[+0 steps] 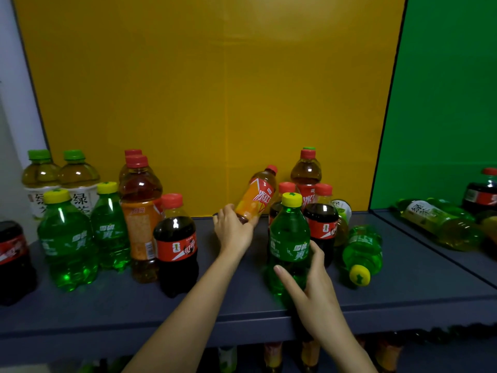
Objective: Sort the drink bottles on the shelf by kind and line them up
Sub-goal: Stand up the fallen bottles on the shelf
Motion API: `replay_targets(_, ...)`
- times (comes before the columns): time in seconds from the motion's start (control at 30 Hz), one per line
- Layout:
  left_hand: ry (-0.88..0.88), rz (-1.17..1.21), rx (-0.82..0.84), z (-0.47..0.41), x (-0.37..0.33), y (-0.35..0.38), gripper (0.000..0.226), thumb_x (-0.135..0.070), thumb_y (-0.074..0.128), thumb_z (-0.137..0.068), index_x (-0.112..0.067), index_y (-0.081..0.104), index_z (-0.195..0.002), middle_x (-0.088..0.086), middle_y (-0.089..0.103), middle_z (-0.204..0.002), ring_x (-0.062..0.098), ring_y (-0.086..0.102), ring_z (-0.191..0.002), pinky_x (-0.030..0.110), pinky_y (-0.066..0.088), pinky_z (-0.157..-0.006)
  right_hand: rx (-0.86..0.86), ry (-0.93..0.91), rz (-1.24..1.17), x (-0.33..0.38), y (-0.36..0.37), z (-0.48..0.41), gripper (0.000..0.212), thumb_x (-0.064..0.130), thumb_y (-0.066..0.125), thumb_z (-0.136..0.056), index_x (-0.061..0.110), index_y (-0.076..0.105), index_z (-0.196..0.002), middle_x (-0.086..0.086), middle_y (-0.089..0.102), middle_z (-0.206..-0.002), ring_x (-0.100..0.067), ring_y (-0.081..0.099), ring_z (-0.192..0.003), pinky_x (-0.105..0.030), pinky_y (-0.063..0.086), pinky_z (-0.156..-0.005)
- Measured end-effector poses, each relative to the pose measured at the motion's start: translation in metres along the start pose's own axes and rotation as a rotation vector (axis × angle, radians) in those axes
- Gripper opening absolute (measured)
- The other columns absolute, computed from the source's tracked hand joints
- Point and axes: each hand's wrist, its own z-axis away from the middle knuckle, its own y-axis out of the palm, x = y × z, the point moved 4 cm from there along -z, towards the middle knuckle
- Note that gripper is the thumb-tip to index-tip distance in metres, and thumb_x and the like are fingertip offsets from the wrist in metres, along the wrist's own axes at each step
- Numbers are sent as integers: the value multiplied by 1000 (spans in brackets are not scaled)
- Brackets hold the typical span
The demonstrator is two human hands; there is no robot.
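On the shelf (242, 305), mid-sort, our left hand (234, 230) grips the tilted iced-tea bottle (256, 196) by its base, and our right hand (312, 289) wraps the upright green soda bottle (289, 238). Next, we judge, each needs carrying left to join its own kind without knocking anything over.

Shelf stock: colours
soda bottle (289, 246) green, yellow cap; cola bottle (176, 251) dark, red label; iced tea bottle (255, 200) orange-red label; back panel (201, 90) yellow.
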Motion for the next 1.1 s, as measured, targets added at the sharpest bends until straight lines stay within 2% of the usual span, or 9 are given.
replay_targets(0.1, -38, 169, 24, 5, 8, 3, 72, -33, 72, -77, -8, 39, -136, 12, 44, -137, 29, 36, -130, 41, 30, -108, -1, 1, -20, 1, 0, 0, 63, 34, 63, -83, 38, 16, -124, 12, 46, -123, 2, 44, -111, 4, 33, -81)
replay_targets(0.17, -158, 498, 96, 10, 11, 7, 75, -31, 75, -74, -10, 38, -136, 11, 46, -135, 28, 44, -125, 44, 38, -105, 1, 2, -23, 2, 0, -1, 63, 34, 62, -83, 37, 16, -126, 12, 46, -123, 2, 44, -111, 4, 32, -81)
replay_targets(0.23, -232, 777, 173, 15, 10, 9, 66, -21, 72, -79, -6, 41, -135, 11, 54, -130, 25, 55, -114, 39, 47, -96, 7, 10, -24, 2, 1, -1, 67, 36, 61, -83, 32, 18, -133, 12, 46, -126, 2, 43, -113, -1, 33, -83)
replay_targets(0.4, -109, 895, 194, 18, -2, -1, 47, -10, 68, -81, -4, 50, -124, 8, 61, -118, 17, 59, -105, 23, 50, -85, 10, 13, -36, 2, 2, -1, 69, 36, 61, -83, 26, 19, -137, 10, 47, -129, -1, 45, -116, -14, 35, -92)
replay_targets(0.5, -77, 988, 220, 22, -8, -1, 47, -11, 66, -83, -4, 50, -126, 11, 61, -121, 22, 59, -111, 31, 49, -93, 0, 10, -38, 2, 2, -1, 65, 36, 62, -83, 34, 19, -131, 9, 48, -129, -1, 46, -117, -15, 37, -93)
replay_targets(0.77, -85, 1103, 248, 22, -8, -6, 38, -12, 58, -87, -3, 53, -124, 17, 63, -119, 27, 59, -112, 40, 45, -99, -8, 7, -36, 3, 2, 0, 62, 35, 62, -82, 37, 17, -126, 9, 48, -128, -3, 46, -116, -17, 37, -93)
replay_targets(0.83, -93, 1067, 240, 19, -5, -6, 40, -11, 61, -85, -3, 53, -123, 17, 63, -118, 28, 59, -111, 39, 46, -97, -8, 12, -30, 3, 2, 0, 63, 36, 61, -82, 36, 18, -127, 9, 48, -128, -3, 47, -116, -18, 37, -93)
replay_targets(0.97, -61, 935, 276, 21, -4, -1, 47, -13, 64, -84, -5, 48, -128, 12, 61, -121, 21, 60, -108, 25, 49, -87, -11, 21, -21, 3, 3, 0, 68, 35, 62, -83, 26, 21, -136, 9, 47, -129, -2, 46, -116, -16, 36, -92)
replay_targets(1.1, -81, 802, 298, 24, 1, 6, 56, -20, 65, -84, -10, 40, -133, 8, 54, -128, 21, 53, -116, 38, 44, -100, -11, 23, -20, 5, 3, 1, 69, 34, 61, -83, 24, 20, -138, 10, 46, -128, 0, 44, -115, -13, 34, -90)
